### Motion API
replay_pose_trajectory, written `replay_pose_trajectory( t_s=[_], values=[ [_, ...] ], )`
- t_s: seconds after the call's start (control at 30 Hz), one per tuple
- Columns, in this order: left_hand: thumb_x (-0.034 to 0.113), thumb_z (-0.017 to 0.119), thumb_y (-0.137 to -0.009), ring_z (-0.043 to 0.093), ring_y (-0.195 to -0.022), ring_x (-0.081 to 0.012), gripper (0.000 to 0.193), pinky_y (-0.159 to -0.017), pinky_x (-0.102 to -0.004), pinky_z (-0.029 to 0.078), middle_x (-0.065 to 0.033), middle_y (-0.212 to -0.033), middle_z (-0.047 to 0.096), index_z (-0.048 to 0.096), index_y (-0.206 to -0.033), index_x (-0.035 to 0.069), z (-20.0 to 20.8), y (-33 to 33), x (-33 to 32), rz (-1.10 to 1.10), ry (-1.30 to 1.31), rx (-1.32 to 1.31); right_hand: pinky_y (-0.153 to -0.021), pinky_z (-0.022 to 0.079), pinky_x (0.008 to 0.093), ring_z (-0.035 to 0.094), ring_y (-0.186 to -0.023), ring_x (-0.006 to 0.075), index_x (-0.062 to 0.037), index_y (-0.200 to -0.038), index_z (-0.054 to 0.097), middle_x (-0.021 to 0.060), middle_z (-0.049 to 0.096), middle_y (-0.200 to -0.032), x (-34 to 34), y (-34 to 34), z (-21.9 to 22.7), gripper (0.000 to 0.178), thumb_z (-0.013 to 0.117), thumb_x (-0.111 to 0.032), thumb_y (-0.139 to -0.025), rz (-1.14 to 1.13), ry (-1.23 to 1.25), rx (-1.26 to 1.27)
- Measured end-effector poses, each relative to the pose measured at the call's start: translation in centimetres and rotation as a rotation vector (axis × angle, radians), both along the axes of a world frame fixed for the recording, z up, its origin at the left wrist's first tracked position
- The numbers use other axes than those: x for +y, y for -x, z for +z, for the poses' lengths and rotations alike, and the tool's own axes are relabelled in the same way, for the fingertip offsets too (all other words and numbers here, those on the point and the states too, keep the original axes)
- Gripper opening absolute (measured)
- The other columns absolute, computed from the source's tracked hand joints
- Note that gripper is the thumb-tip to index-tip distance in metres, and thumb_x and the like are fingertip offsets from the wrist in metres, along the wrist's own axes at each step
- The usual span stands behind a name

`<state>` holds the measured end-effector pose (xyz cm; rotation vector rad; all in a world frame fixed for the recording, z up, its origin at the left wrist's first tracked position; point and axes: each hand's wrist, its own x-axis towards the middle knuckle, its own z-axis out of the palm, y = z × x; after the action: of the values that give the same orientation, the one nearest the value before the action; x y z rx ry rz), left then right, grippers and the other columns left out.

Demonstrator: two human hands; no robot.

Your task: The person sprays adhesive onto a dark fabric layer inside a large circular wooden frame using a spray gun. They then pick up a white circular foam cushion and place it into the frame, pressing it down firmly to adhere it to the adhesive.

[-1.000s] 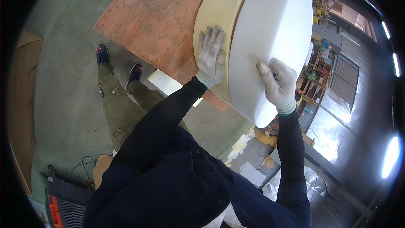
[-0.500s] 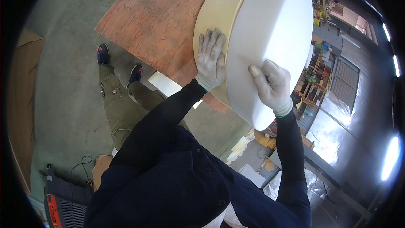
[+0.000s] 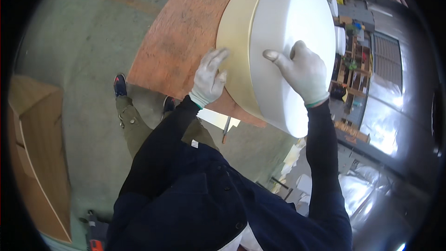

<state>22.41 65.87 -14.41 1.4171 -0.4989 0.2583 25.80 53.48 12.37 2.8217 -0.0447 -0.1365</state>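
A thick round two-layer block stands on a reddish plywood board (image 3: 169, 42). Its cream layer (image 3: 234, 32) lies against the board, and a white layer (image 3: 274, 42) with a rounded edge covers it. Both my hands wear pale gloves. My left hand (image 3: 210, 78) is open beside the cream layer's side, fingers apart and slightly blurred; whether the fingertips touch it I cannot tell. Over the white layer's rounded edge lies my right hand (image 3: 304, 74), its thumb spread away from the bent fingers. The far fingers are partly hidden behind the hand.
A tool with an orange handle (image 3: 225, 137) shows beyond the board's near edge, beside a pale sheet (image 3: 216, 118). A cardboard box (image 3: 42, 158) stands at left, with a grey and orange tool (image 3: 95, 237) below it. Wooden shelves (image 3: 355, 74) and silvery sheeting (image 3: 383, 125) are at right.
My left hand has come off the cream layer's face toward its lower left side. My right hand has stayed on the white layer's edge, its thumb stretched further left. The view has shifted.
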Motion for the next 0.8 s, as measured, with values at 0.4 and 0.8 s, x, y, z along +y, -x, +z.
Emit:
replay_pose_trajectory(
  t_s=[0.4,0.8],
  values=[
    [0.067,0.055,-0.086,-0.001,-0.148,-0.0571,0.118,-0.119,-0.0636,-0.002,-0.0396,-0.16,0.0,0.001,-0.154,-0.013,4.4,1.4,-7.8,-0.195,-0.045,0.207,-0.047,0.038,0.0348,0.043,-0.046,0.0195,-0.0003,-0.067,0.053,0.0143,0.043,-0.055,-4.0,0.1,0.8,0.038,0.066,-0.021,-0.096,-0.137,-0.509,0.104],
    [0.089,0.042,-0.079,-0.003,-0.147,-0.0596,0.135,-0.116,-0.0672,-0.006,-0.0427,-0.158,-0.003,-0.003,-0.153,-0.014,4.3,1.9,-8.8,-0.122,-0.077,0.226,-0.049,0.038,0.0356,0.043,-0.049,0.0242,-0.0009,-0.067,0.05,0.013,0.043,-0.058,-3.1,-0.6,0.3,0.036,0.068,-0.018,-0.094,-0.041,-0.546,0.161]
  ],
)
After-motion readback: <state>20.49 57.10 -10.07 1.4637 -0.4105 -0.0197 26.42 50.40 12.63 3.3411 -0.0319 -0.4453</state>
